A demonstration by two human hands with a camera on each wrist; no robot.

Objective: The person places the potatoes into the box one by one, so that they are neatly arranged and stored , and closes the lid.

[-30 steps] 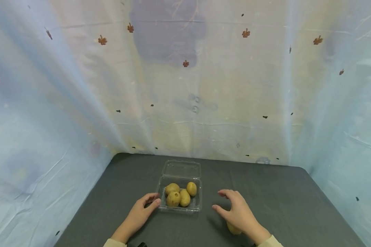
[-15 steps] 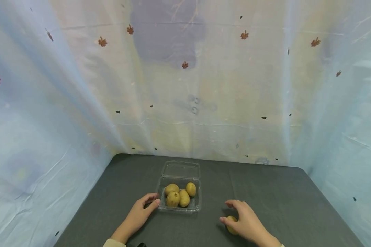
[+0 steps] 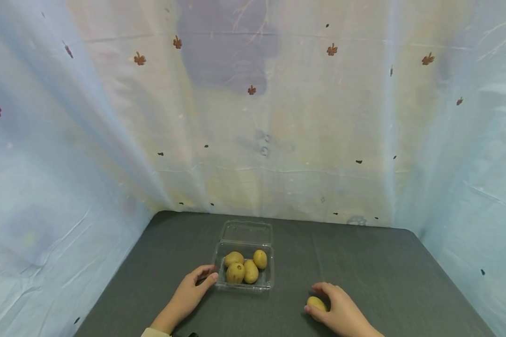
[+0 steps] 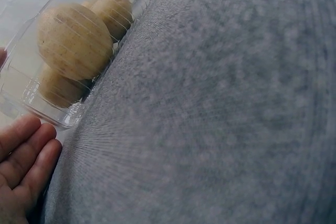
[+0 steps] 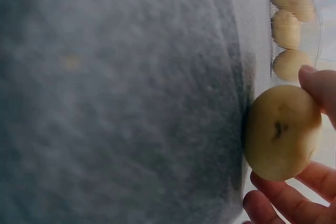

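Note:
My right hand (image 3: 340, 310) holds a yellow potato (image 3: 316, 303) low at the grey table surface, right of the clear plastic container. In the right wrist view the thumb lies on one side of this potato (image 5: 281, 135) and the fingers on the other; a dark spot marks its skin. The hinged container (image 3: 253, 288) stands with its lid (image 3: 248, 232) raised at the back. Inside are several potatoes (image 3: 235, 273). My left hand (image 3: 189, 292) rests at the container's near left corner, its extended fingers (image 4: 39, 163) right against the clear wall in the left wrist view.
A dark grey cloth covers the table (image 3: 362, 262). Behind it and along both sides hangs a pale patterned curtain (image 3: 253, 140) with small leaf prints. A small black object (image 3: 193, 334) shows at the bottom edge beside the left wrist.
My right hand has moved back toward me and to the right, and its fingers have come round the potato lying there. My left hand and the container stay in place.

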